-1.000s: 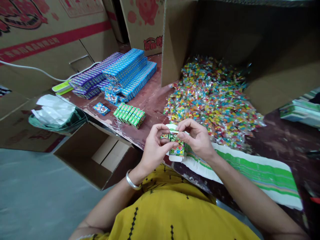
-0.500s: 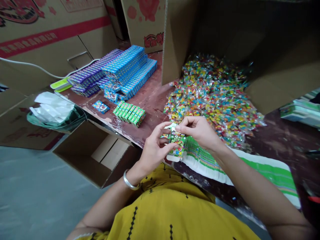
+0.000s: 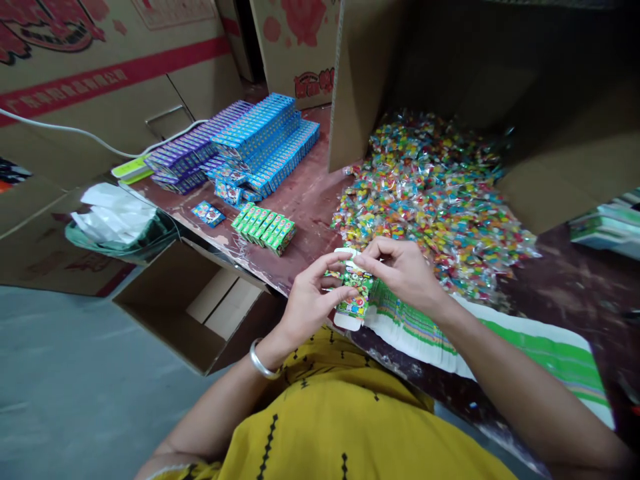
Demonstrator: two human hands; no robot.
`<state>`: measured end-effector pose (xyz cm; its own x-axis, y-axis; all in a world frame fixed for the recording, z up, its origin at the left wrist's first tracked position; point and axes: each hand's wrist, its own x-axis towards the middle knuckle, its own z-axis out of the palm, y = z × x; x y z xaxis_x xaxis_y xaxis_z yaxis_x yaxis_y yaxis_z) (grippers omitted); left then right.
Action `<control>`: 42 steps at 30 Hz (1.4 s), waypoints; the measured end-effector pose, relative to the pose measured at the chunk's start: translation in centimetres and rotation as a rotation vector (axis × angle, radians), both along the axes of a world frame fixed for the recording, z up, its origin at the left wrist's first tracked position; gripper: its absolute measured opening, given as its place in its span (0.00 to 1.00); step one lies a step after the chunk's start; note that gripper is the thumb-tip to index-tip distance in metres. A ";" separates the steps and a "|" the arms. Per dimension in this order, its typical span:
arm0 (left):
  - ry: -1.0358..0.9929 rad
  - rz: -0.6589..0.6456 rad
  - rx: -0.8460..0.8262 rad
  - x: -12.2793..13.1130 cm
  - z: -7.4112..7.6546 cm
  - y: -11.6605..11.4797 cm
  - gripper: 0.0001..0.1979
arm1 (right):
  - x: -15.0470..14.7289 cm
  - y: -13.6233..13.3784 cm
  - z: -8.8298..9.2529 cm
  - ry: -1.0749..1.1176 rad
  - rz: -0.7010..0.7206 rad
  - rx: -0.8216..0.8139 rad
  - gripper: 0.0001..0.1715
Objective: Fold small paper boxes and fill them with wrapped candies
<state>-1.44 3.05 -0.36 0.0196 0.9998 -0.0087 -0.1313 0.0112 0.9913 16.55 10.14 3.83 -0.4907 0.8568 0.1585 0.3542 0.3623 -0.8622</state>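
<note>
Both my hands hold one small green printed carton (image 3: 356, 299) just above the table's near edge. My left hand (image 3: 310, 303) grips its left side with thumb and fingers. My right hand (image 3: 400, 270) pinches the white flap at the carton's top. Under my right wrist lies a long fanned stack of flat green cartons (image 3: 505, 347). Behind it spreads a heap of small, colourful wrapped sweets (image 3: 435, 200).
A row of filled green boxes (image 3: 263, 228) stands on the brown table (image 3: 305, 200), with stacks of blue boxes (image 3: 265, 143) and purple boxes (image 3: 193, 157) behind. An open cardboard box (image 3: 195, 307) sits on the floor at left. Large cartons ring the table.
My right hand has worked at the carton's top flap, pressing it lower. The view has shifted slightly; both hands keep their hold.
</note>
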 end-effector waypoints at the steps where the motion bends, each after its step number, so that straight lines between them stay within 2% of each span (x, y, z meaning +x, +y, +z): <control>1: -0.002 0.029 0.008 -0.1 0.0 0.1 0.24 | 0.1 -0.3 0.1 -0.031 0.044 0.038 0.15; 2: -0.011 0.056 0.015 -0.1 0.0 0.2 0.22 | 0.1 -0.7 0.1 -0.079 0.093 0.081 0.12; 3: -0.031 0.078 0.021 -0.2 -0.1 0.3 0.21 | 0.1 -1.1 0.1 -0.142 0.139 0.131 0.16; 5: -0.084 0.101 0.026 -0.2 -0.1 0.7 0.21 | 0.1 -1.8 0.0 -0.289 0.185 0.262 0.37; 6: -0.104 0.104 0.028 -0.3 -0.2 0.8 0.21 | 0.1 -2.0 -0.1 -0.350 0.186 0.333 0.43; 9: -0.050 0.097 0.043 -0.8 -0.2 1.1 0.21 | -0.2 -2.4 -0.3 -0.441 0.208 0.458 0.45; 12: 0.116 -0.034 -0.001 -2.2 -0.2 1.1 0.21 | -0.2 -2.4 -0.1 -0.441 0.347 0.436 0.48; 15: 0.099 -0.202 -0.124 -3.9 -0.1 0.9 0.21 | 0.3 -1.0 0.0 -0.395 0.478 0.289 0.53; 17: 0.013 -0.169 -0.176 -4.9 -0.2 0.9 0.23 | 0.8 1.1 -0.3 -0.365 0.375 0.237 0.44; 20: -0.143 0.001 -0.236 -5.7 -0.2 1.0 0.27 | 0.8 5.4 -1.6 -0.479 -0.026 0.357 0.12; 21: -0.206 0.048 -0.268 -5.8 -0.3 1.1 0.29 | 0.6 6.8 -2.1 -0.563 -0.091 0.381 0.09; 23: -0.328 0.124 -0.336 -5.8 -0.5 1.4 0.28 | -0.5 9.1 -3.1 -0.709 -0.128 0.433 0.10; 25: -0.408 0.188 -0.369 -5.7 -0.9 1.7 0.25 | -2.1 10.5 -4.0 -0.806 -0.062 0.520 0.13; 28: -0.436 0.238 -0.371 -5.3 -1.8 2.0 0.18 | -4.7 11.5 -5.2 -0.834 0.055 0.572 0.18; 30: -0.407 0.250 -0.350 -5.1 -2.3 2.0 0.17 | -6.0 11.9 -6.0 -0.829 0.092 0.570 0.15; 32: -0.370 0.247 -0.316 -4.9 -2.7 2.0 0.19 | -6.9 12.5 -6.5 -0.818 0.097 0.568 0.07; 33: -0.354 0.240 -0.292 -4.9 -2.8 2.1 0.22 | -7.1 12.8 -6.6 -0.806 0.089 0.568 0.05; 34: -0.335 0.229 -0.265 -4.9 -2.9 2.1 0.24 | -7.2 13.1 -6.6 -0.788 0.074 0.570 0.08; 36: -0.280 0.199 -0.212 -4.8 -3.0 2.2 0.25 | -6.9 13.6 -6.1 -0.755 0.018 0.582 0.14; 38: -0.192 0.180 -0.163 -4.8 -3.2 2.4 0.21 | -6.1 13.5 -4.8 -0.657 -0.086 0.579 0.17; 40: -0.103 0.176 -0.110 -4.7 -3.4 2.6 0.18 | -5.1 12.6 -3.0 -0.410 -0.175 0.527 0.16; 42: -0.049 0.170 -0.063 -4.5 -3.6 2.7 0.17 | -4.2 11.0 -1.1 -0.091 -0.147 0.441 0.11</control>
<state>-5.94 5.77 -3.92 -0.1473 0.9862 -0.0750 -0.1843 0.0471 0.9817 12.35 21.11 2.76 -0.3980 0.7789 0.4846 0.4958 0.6271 -0.6008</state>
